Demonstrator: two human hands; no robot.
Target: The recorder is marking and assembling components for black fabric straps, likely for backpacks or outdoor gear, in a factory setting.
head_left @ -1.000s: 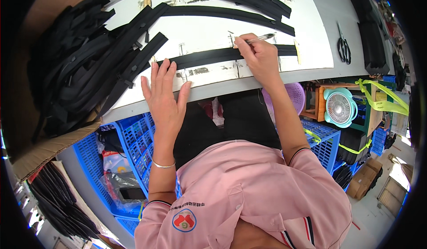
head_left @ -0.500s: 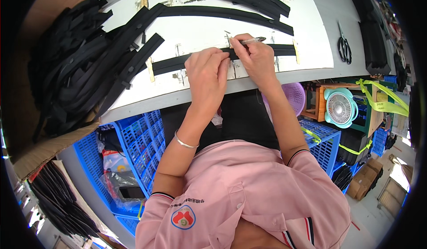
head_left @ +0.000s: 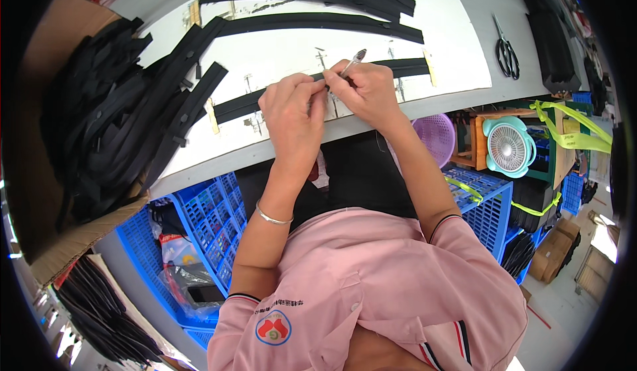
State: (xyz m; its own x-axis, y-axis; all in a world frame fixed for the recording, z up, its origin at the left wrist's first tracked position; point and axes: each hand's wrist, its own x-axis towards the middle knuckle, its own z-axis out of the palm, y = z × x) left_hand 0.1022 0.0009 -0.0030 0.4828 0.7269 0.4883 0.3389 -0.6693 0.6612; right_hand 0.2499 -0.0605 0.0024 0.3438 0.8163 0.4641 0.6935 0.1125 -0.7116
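Observation:
A long black fabric strip (head_left: 242,104) lies across the near part of a white marked board (head_left: 458,58). My left hand (head_left: 292,109) rests on its middle, fingers bent and pressed together at the strip's edge. Close beside it, my right hand (head_left: 371,96) is closed around a pen (head_left: 354,61) with a clear barrel and dark end. The pen slants up and to the right; my fingers hide its tip. Light tape-like markers (head_left: 212,116) sit at the strip's ends.
More black strips (head_left: 318,23) lie farther back on the board. A heap of strips (head_left: 99,119) fills a cardboard box at left. Black-handled scissors (head_left: 507,58) lie at right. Below the table edge are blue crates (head_left: 207,228), a purple basket (head_left: 435,140) and a turquoise fan (head_left: 509,147).
The pen has turned from nearly level to a steeper slant in my right hand. Both hands remain together at the strip's middle; the whole view has shifted slightly.

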